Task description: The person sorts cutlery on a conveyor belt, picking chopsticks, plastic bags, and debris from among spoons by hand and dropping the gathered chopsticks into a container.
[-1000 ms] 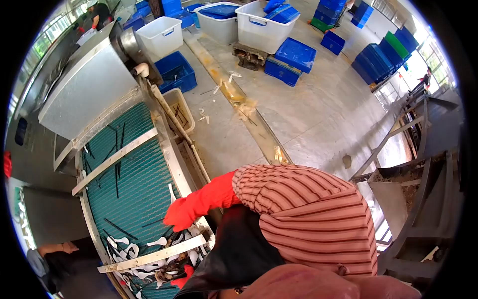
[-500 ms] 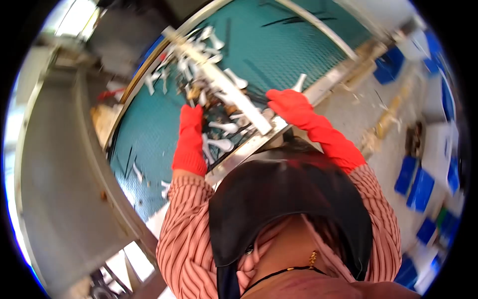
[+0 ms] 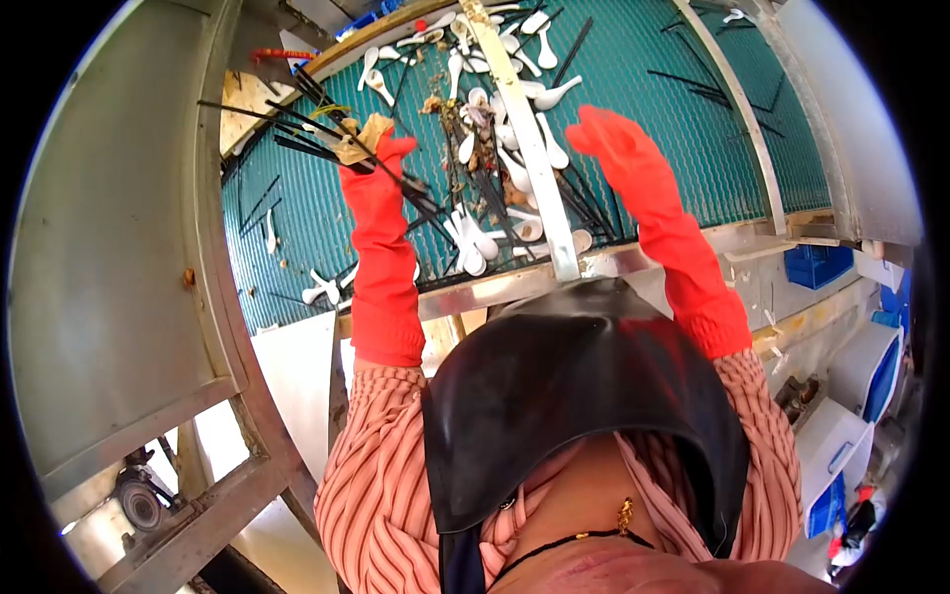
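Observation:
My left hand (image 3: pixel 376 173), in a red glove, is closed round a bundle of black chopsticks (image 3: pixel 307 129) with a crumpled yellowish scrap (image 3: pixel 362 141) among them. It is raised over the left part of the green ridged belt (image 3: pixel 475 89). My right hand (image 3: pixel 609 139), also red-gloved, hovers over the belt to the right of a pale crossbar (image 3: pixel 520 124). Its fingers are bent, and whether anything is between them is hidden. White spoons (image 3: pixel 473 243), more black sticks and brown food scraps lie heaped on the belt between my hands and beneath the crossbar.
A second crossbar (image 3: pixel 737 109) spans the belt at the right. The metal front rail (image 3: pixel 485 294) runs close to my black apron. A large metal panel (image 3: pixel 109 247) stands at the left. Blue bins (image 3: pixel 819 265) and a white tub (image 3: pixel 831 441) are on the floor at the right.
My left hand has lifted and now holds black chopsticks and the yellowish scrap. My right hand has risen from the belt's near edge. The view has also shifted.

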`<state>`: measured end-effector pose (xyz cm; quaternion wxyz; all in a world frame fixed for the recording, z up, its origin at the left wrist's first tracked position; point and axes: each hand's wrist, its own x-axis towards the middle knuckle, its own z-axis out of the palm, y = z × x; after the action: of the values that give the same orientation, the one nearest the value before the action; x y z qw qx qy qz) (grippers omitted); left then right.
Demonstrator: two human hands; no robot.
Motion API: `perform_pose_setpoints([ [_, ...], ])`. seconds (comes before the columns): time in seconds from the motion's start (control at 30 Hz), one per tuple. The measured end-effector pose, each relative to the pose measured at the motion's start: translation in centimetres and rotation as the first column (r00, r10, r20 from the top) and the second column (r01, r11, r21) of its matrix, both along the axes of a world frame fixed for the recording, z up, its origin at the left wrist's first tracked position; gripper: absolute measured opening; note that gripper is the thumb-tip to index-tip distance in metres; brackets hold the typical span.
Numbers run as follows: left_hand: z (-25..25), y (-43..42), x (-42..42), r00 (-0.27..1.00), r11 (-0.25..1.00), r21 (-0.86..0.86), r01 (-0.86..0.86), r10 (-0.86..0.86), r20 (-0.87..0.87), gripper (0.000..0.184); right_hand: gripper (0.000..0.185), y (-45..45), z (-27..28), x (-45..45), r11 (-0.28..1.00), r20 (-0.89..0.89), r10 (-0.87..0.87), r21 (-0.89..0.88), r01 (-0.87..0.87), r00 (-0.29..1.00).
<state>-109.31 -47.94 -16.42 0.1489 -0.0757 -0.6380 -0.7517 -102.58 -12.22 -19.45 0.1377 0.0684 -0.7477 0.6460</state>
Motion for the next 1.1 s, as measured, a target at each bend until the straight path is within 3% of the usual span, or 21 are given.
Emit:
perform_pose_setpoints([
  [0.07,-1.4,0.1,0.0,0.999,0.996,0.089,0.029,-0.027,-0.023,0.040,0.051,-0.7,1.9,-1.4,0.919,0.171,-0.093,0.395,0.018,0.981],
  [0.13,-3.7,-0.8,-0.5,0.996,0.996,0.069,0.058,-0.062,0.057,0.042,0.059,-1.7,1.6,-1.9,0.704,0.310,-0.283,0.709,-0.022,0.907],
  [0.17,-4.8,-1.3,-0.8,0.993,0.995,0.066,0.069,-0.075,0.092,0.044,0.060,-2.0,1.1,-1.4,0.624,0.419,-0.263,0.761,-0.178,0.869],
  [0.2,-4.0,-0.7,-0.3,0.985,0.969,0.202,0.140,-0.157,0.072,0.047,0.060,-3.2,1.9,-0.6,0.528,0.519,-0.255,0.782,-0.332,0.816],
  [0.23,-3.3,-0.5,-0.1,0.984,0.980,0.149,0.133,-0.148,0.097,0.047,0.061,-4.1,2.6,0.0,0.424,0.608,-0.260,0.770,-0.477,0.750],
  [0.27,-2.9,-0.5,0.0,0.983,0.988,0.094,0.126,-0.137,0.121,0.047,0.070,-4.8,0.7,0.8,0.400,0.555,-0.310,0.813,-0.424,0.772],
  [0.33,-1.7,0.0,-0.6,0.971,0.981,0.086,0.174,-0.185,0.148,0.048,0.074,-3.6,-8.5,1.1,0.406,0.110,-0.264,0.914,0.007,0.958],
  [0.43,-3.0,0.2,-1.8,0.930,0.970,0.058,0.236,-0.243,0.277,0.046,0.071,-4.1,-6.8,1.1,0.406,0.045,-0.295,0.910,0.083,0.955],
  [0.5,-3.2,0.5,-2.1,0.913,0.940,0.146,0.308,-0.336,0.233,0.045,0.070,-3.5,-4.7,0.3,0.500,0.340,-0.359,0.856,-0.129,0.869],
  [0.53,-3.4,0.6,-2.3,0.903,0.921,0.188,0.341,-0.376,0.206,0.044,0.066,-2.6,-5.8,-0.5,0.554,0.373,-0.373,0.824,-0.118,0.850],
  [0.63,-3.9,0.2,-2.9,0.901,0.955,0.094,0.282,-0.297,0.318,0.043,0.058,-2.2,-3.8,-1.8,0.554,0.459,-0.353,0.805,-0.213,0.815],
  [0.67,-5.5,-0.3,-3.6,0.937,0.967,0.037,0.252,-0.253,0.240,0.043,0.051,-2.6,-2.7,-1.9,0.578,0.468,-0.361,0.791,-0.200,0.807],
  [0.77,-4.3,-2.7,-4.0,0.969,1.000,0.027,0.015,-0.021,0.246,0.044,0.047,0.3,-6.8,-2.1,0.522,0.357,-0.276,0.835,-0.172,0.892],
  [0.83,-3.1,-5.2,-4.1,0.968,0.974,0.207,-0.095,0.042,0.249,0.036,0.041,1.6,-7.3,-2.4,0.568,0.463,-0.371,0.799,-0.198,0.805],
  [0.87,-2.2,-6.0,-3.6,0.980,0.914,0.406,-0.006,-0.076,0.185,0.037,0.039,2.0,-7.6,-2.3,0.596,0.481,-0.426,0.787,-0.163,0.767],
  [0.9,-3.0,-8.6,-4.0,0.962,0.942,0.334,0.022,-0.111,0.250,0.039,0.038,2.7,-7.8,-2.0,0.619,0.499,-0.474,0.775,-0.128,0.726],
  [0.93,-3.1,-9.0,-3.7,0.957,0.924,0.382,-0.007,-0.104,0.269,0.036,0.037,4.5,-6.8,-1.2,0.171,0.116,0.120,0.976,-0.136,0.986],
  [0.97,-3.2,-9.3,-3.4,0.953,0.903,0.427,-0.037,-0.096,0.286,0.033,0.037,4.5,-7.0,-0.8,0.584,0.313,-0.103,0.787,-0.197,0.944],
  [1.0,-5.0,-9.6,-3.3,0.941,0.881,0.443,-0.166,0.007,0.339,0.028,0.038,3.1,-4.0,-0.2,0.884,0.567,-0.210,0.459,-0.094,0.797],
  [1.03,-7.0,-9.7,-3.2,0.915,0.844,0.453,-0.288,0.103,0.390,0.023,0.039,2.3,-1.3,-0.3,0.984,0.796,-0.168,0.095,0.154,0.582],
  [1.1,-8.6,-8.7,-2.5,0.904,0.887,0.393,-0.242,0.060,0.423,0.022,0.040,1.4,2.4,-1.0,0.998,0.713,0.048,-0.060,-0.007,0.700],
])
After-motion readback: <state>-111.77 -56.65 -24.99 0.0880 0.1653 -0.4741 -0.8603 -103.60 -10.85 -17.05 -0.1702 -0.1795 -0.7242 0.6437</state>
